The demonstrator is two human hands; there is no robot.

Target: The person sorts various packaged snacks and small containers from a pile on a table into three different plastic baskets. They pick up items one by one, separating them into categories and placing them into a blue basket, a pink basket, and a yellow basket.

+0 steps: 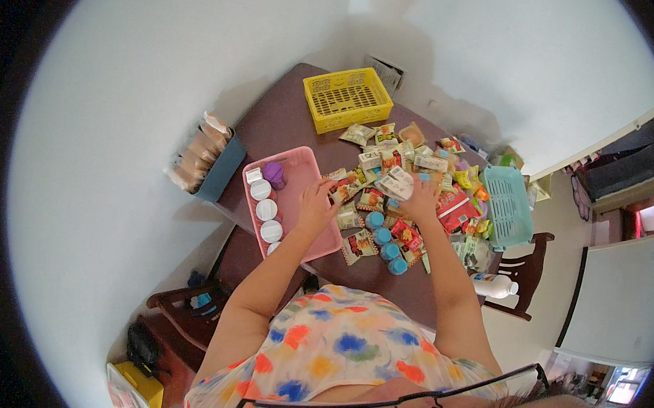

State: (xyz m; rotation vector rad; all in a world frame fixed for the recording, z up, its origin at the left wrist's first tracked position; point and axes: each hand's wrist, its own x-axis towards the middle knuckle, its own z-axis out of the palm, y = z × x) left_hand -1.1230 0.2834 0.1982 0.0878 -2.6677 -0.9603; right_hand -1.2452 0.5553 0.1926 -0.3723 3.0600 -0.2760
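Note:
My left hand (pixel 315 205) reaches over the right rim of a pink plastic tray (pixel 299 197), fingers apart and nothing visible in them. Its fingertips are close to several snack packets (pixel 353 182). Along the tray's left side stand white-capped containers (pixel 266 210), a purple-topped container (pixel 274 173) and a small white box (pixel 253 176). My right hand (pixel 422 198) is over the snack pile, its fingers at a cluster of small white boxes (pixel 396 183) that it appears to hold. Blue-capped bottles (pixel 382 236) stand in a row below it.
A yellow plastic basket (pixel 350 100) stands at the back of the dark table (pixel 276 116). On the left, a blue bin (pixel 221 167) holds wrapped brown items. A teal basket (pixel 508 207) sits at the right, near a red packet (pixel 456 209), a white bottle (pixel 495 285) and a wooden chair (pixel 533 274).

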